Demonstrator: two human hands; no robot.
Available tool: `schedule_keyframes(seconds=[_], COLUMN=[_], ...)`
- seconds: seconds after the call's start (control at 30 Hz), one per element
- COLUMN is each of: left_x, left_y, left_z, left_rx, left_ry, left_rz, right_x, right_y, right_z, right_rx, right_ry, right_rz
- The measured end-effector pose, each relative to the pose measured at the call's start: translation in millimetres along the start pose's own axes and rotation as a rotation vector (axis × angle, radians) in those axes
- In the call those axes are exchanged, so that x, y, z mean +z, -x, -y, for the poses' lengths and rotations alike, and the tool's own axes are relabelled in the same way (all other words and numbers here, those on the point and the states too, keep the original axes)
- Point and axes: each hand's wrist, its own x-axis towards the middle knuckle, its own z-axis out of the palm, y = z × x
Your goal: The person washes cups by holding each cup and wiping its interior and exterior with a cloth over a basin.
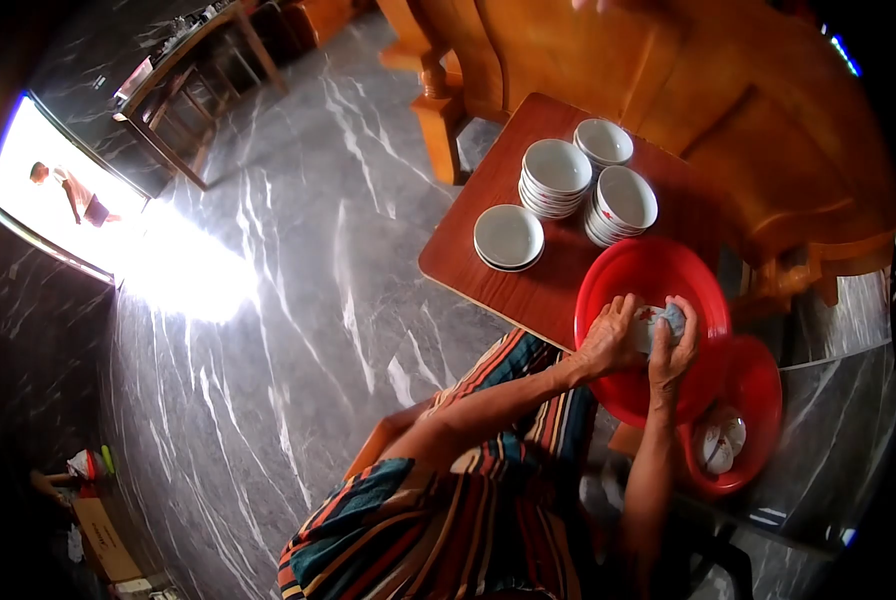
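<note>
Over the upper red basin (pixel 658 258), my left hand (pixel 608 338) is closed on the near side of a small white bowl (pixel 643 328) with a red flower pattern. My right hand (pixel 672 350) is closed around a bluish-grey cloth (pixel 674 318), pressed against the bowl. Part of the bowl is hidden behind my fingers. Beyond the basin, on a red-brown wooden table (pixel 468 245), stand several stacked white bowls (pixel 556 170). A shorter stack of shallow white bowls (pixel 509 237) sits closer to the table's left edge.
A second red basin (pixel 758 400) with a few white dishes (pixel 720 447) is lower right, beside the first. A carved wooden bench (pixel 608 60) stands behind the table. Grey marbled floor (pixel 298 330) spreads left. A person (pixel 73 195) is outside the bright doorway.
</note>
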Motion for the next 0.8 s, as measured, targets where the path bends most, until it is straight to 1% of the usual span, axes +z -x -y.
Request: schedule_keyframes(seconds=[0.17, 0.27, 0.37, 0.43, 0.5, 0.57, 0.6, 0.63, 0.7, 0.77, 0.8], left_x=[-3.6, -10.0, -12.8, -11.9, -13.9, -18.0, -21.8, -24.0, -20.1, -16.4, -17.7], left_y=[-2.0, -1.8, -6.8, -4.2, -3.1, -5.3, -6.2, -6.7, -4.3, -2.2, -2.9], left_z=[-2.5, -12.9, -13.9, -14.6, -16.4, -20.0, -24.7, -27.3, -18.4, -11.6, -13.3], left_rx=[-0.037, -0.057, -0.038, -0.141, -0.177, -0.210, -0.260, -0.311, -0.301, -0.272, -0.274], left_ry=[0.034, 0.038, 0.050, 0.125, 0.168, 0.210, 0.267, 0.323, 0.321, 0.430, 0.429], left_rz=[0.024, 0.028, 0.020, 0.025, 0.022, 0.021, 0.018, 0.016, 0.011, -0.011, -0.014], right_x=[-2.7, -6.7, -6.9, -8.4, -7.7, -9.6, -12.3, -14.2, -17.0, -16.4, -16.5], right_y=[-2.3, -0.3, -3.5, -2.6, -2.0, -2.4, -4.3, -6.2, -8.1, -8.2, -8.0], right_z=[6.8, 6.3, 2.4, -0.6, -5.3, -9.4, -7.7, -6.0, -3.2, -1.4, -0.8], right_rx=[0.038, 0.103, 0.153, 0.127, 0.118, 0.270, 0.353, 0.354, 0.383, 0.395, 0.427], right_ry=[-0.037, -0.113, -0.145, -0.114, -0.099, -0.297, -0.300, -0.300, -0.183, -0.178, -0.215], right_rz=[0.012, 0.066, 0.030, -0.006, -0.019, -0.044, -0.038, -0.038, -0.061, -0.087, -0.106])
